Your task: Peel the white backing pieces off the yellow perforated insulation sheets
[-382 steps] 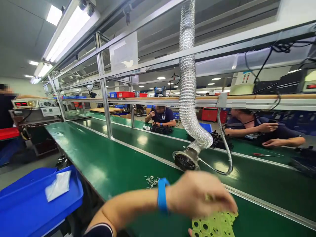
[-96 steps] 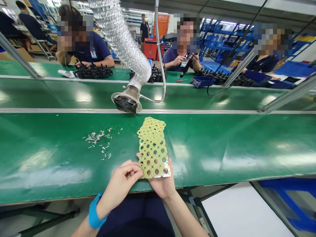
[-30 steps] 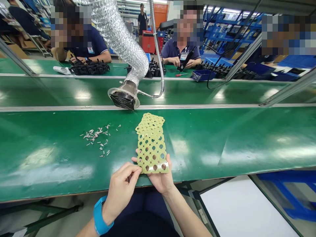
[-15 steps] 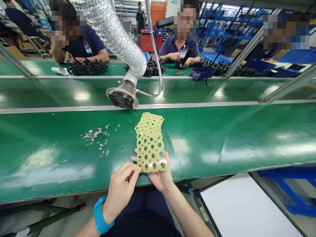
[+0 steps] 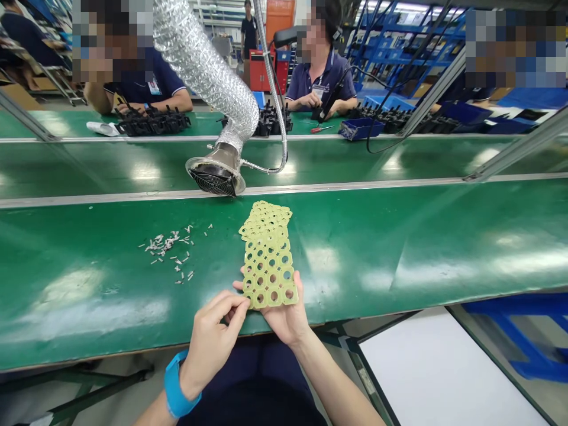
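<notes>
A yellow-green sheet [image 5: 267,269] with rows of round holes is held above the near edge of the green bench. My left hand [image 5: 217,331] pinches its near left corner between thumb and fingertips. Palm up, my right hand [image 5: 288,319] supports it from below, with the thumb along the right edge and some fingertips showing past the left edge. Beyond its far end, similar perforated pieces [image 5: 266,214] lie at an angle on the bench; whether they are joined to it I cannot tell. A scatter of small whitish bits [image 5: 164,244] lies to the left.
A foil exhaust duct [image 5: 213,77] hangs over the bench, its grilled fan end [image 5: 215,177] low beyond the sheet. Co-workers sit across the line near black parts [image 5: 153,121] and a blue bin [image 5: 361,129]. A white board [image 5: 448,367] is below right.
The view has shifted slightly. The bright glare on the sheet's near edge is gone, while both hands keep their hold. A co-worker opposite has turned their head aside.
</notes>
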The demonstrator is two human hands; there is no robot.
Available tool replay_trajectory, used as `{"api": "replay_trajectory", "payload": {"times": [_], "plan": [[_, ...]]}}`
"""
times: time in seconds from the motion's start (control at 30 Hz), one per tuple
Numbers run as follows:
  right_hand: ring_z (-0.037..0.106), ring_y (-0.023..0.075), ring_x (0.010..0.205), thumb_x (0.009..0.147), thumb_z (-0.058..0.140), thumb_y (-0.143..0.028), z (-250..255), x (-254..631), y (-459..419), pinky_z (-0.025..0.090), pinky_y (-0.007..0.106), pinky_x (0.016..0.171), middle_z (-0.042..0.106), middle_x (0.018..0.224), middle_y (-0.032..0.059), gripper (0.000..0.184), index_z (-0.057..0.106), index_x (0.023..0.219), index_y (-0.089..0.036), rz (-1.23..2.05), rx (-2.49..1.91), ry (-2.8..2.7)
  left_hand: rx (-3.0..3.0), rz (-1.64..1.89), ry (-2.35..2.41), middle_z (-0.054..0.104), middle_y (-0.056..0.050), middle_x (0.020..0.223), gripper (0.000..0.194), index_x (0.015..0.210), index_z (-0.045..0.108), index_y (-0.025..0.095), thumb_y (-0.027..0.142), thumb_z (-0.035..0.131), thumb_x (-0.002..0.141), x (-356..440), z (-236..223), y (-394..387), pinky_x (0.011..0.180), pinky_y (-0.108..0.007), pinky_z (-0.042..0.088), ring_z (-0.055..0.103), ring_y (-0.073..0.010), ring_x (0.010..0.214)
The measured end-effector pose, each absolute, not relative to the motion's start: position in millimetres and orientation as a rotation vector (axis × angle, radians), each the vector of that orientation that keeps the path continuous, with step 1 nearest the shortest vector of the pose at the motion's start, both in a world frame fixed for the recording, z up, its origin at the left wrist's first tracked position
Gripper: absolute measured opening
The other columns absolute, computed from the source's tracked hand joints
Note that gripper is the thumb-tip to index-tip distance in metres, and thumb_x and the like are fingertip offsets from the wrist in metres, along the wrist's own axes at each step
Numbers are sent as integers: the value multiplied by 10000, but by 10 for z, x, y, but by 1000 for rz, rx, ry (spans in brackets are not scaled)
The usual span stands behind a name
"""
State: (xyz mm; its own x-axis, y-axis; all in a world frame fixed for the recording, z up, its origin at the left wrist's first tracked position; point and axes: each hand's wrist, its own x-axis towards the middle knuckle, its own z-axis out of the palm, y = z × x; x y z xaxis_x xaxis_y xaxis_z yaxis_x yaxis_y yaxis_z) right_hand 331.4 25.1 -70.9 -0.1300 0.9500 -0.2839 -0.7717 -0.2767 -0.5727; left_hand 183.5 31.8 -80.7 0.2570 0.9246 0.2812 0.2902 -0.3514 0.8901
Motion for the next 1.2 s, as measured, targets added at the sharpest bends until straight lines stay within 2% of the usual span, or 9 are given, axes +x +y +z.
{"api": "replay_trajectory", "payload": {"times": [0.17, 0.33, 0.53, 0.73, 0.97, 1.2], "plan": [[597, 342, 1159, 773, 520, -747, -706, 3310, 254, 385, 534, 1029, 658, 1236, 93, 665, 639, 1205, -256, 1713, -724, -343, 1790, 1074, 1115, 581, 4, 686, 202, 738, 635, 192, 256, 566, 916, 1823, -811, 313, 563, -219, 414, 505, -111, 587], [572, 336, 1189, 772, 529, -741, -697, 3310, 261, 400, 534, 1019, 656, 1236, 106, 669, 639, 1200, -239, 1721, -720, -338, 1739, 1023, 1138, 632, -29, 742, 238, 746, 671, 185, 299, 557, 922, 1770, -813, 387, 611, -236, 450, 578, -140, 679], [536, 306, 1220, 792, 527, -717, -700, 3304, 255, 408, 506, 1021, 648, 1258, 104, 629, 646, 1177, -233, 1703, -706, -323, 1670, 1047, 1158, 604, -27, 795, 166, 929, 717, 191, 309, 611, 881, 1782, -830, 576, 574, -241, 444, 529, -117, 618], [517, 297, 1238, 787, 518, -728, -706, 3312, 250, 402, 481, 1025, 628, 1289, 103, 644, 640, 1179, -232, 1710, -732, -334, 1766, 1023, 1149, 557, -19, 769, 155, 862, 735, 208, 286, 603, 885, 1822, -868, 603, 560, -240, 411, 491, -118, 627], [518, 298, 1239, 774, 542, -732, -724, 3321, 250, 385, 482, 1040, 645, 1264, 94, 642, 651, 1170, -239, 1721, -713, -323, 1907, 980, 1129, 549, -20, 789, 193, 812, 674, 195, 260, 529, 920, 1825, -789, 604, 619, -235, 425, 523, -127, 686], [515, 299, 1244, 772, 545, -731, -729, 3311, 252, 388, 482, 1035, 640, 1270, 100, 656, 642, 1190, -235, 1712, -717, -329, 1926, 999, 1156, 544, -6, 741, 182, 773, 666, 194, 223, 537, 897, 1850, -788, 606, 590, -238, 401, 486, -118, 627]]}}
